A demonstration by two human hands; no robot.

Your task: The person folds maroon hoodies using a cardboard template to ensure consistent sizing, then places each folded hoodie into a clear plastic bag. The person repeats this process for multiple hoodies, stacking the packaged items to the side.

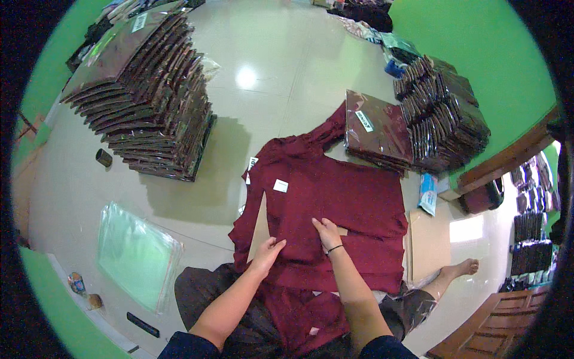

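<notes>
In the head view, with clock directions taken from the garment in the middle, a dark maroon knitted garment [365,191] lies spread on the pale glossy tiled floor [281,78], its lower edge toward the seated person's lap. The left hand [267,256] is at its 7 o'clock, thumb and fingertips close together on the cloth; whether they clamp it cannot be told. The right hand [327,235], with a thin dark band [335,249] at the wrist, is just below the garment's middle, thumb and forefinger slightly apart at the tips and touching the cloth; its grip cannot be told either. A tan cardboard sheet [259,230] shows beside the left hand, and a small white square label [280,185] lies on the cloth at 11 o'clock.

A tall stack of dark brown plastic-wrapped garments [161,113] stands at 10 o'clock. A low wrapped brown pile [382,128] sits at 1 o'clock, near a maroon sleeve, with more wrapped bundles [448,119] at 2. A blue-and-white packet [428,192] is at 3 o'clock; clear plastic bags [136,257] lie between 8 and 9.
</notes>
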